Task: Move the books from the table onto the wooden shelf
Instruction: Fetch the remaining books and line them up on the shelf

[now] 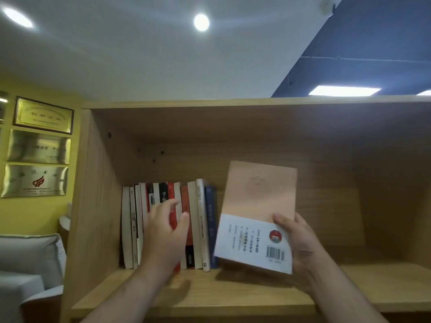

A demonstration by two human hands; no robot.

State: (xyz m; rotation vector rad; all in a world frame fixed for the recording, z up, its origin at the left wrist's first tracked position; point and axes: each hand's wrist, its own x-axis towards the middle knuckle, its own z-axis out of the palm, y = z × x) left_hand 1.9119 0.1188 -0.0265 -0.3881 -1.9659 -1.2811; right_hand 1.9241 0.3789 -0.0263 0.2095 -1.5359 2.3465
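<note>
While both arms reach over the shelf edge:
Right hand (300, 243): grips the peach book (258, 206) by its lower right corner, back cover facing the camera, tilted slightly, just right of the row.
Left hand (166, 231): fingers spread, holding nothing, in front of the row of books (198, 220).
Row: upright at the left end of the wooden shelf (233, 297).

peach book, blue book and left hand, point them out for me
peach book (261, 194), head view, bare upper cover
blue book (209, 206), head view, spine
left hand (166, 231), head view, back of hand
</note>
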